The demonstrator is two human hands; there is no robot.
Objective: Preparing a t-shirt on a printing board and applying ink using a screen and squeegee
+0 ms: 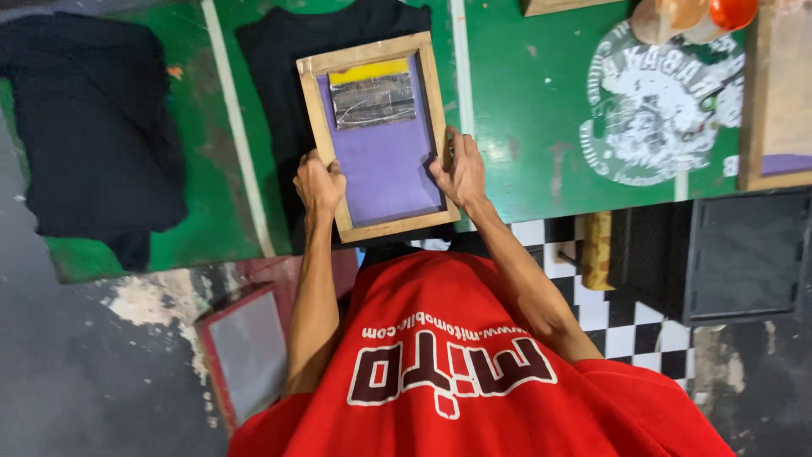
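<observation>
Wooden frame is lying on black shirt; left hand and right hand are clamping its sides; squeegee is resting far, untouched.

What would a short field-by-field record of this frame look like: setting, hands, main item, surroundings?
setting: green worktable, seen from above
left hand: grips the left rail of the wooden screen frame
right hand: grips the frame's right rail
frame: purple mesh, yellow strip and a grey squeegee at its far end
under frame: black garment spread flat
other: second black garment to the left; white printed design on the table to the right; red-edged screen on the floor
</observation>
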